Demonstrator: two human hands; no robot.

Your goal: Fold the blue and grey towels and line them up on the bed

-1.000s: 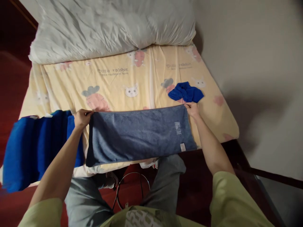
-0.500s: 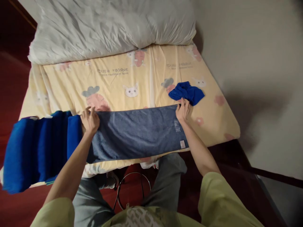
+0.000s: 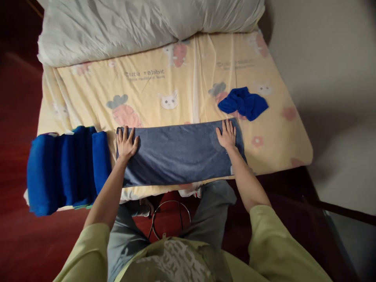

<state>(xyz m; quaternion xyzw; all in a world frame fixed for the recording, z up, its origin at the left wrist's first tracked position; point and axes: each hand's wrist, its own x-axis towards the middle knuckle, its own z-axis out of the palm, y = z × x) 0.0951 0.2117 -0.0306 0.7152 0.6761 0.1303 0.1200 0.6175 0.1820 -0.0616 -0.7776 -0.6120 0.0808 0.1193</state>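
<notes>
A grey-blue towel (image 3: 179, 152) lies as a long flat strip along the near edge of the bed. My left hand (image 3: 126, 144) rests flat on its left end, fingers spread. Near the towel's right end, my right hand (image 3: 227, 135) also lies flat with spread fingers, over the spot by the lettering. A small white label shows beside my right forearm. Several folded blue towels (image 3: 69, 168) stand side by side to the left of my left hand. Beyond my right hand lies a crumpled blue cloth (image 3: 243, 103).
The bed (image 3: 188, 88) has a yellow sheet with rabbits and carrots. A grey-white bundled quilt (image 3: 141, 27) lies along its far side. A wall rises on the right. Below the bed's near edge are my legs and a round metal stool frame (image 3: 172, 201).
Both hands have gone from pinching near the towel's far edge to lying flat on it. The view has shifted, and the towel's left end now shows apart from the blue towels.
</notes>
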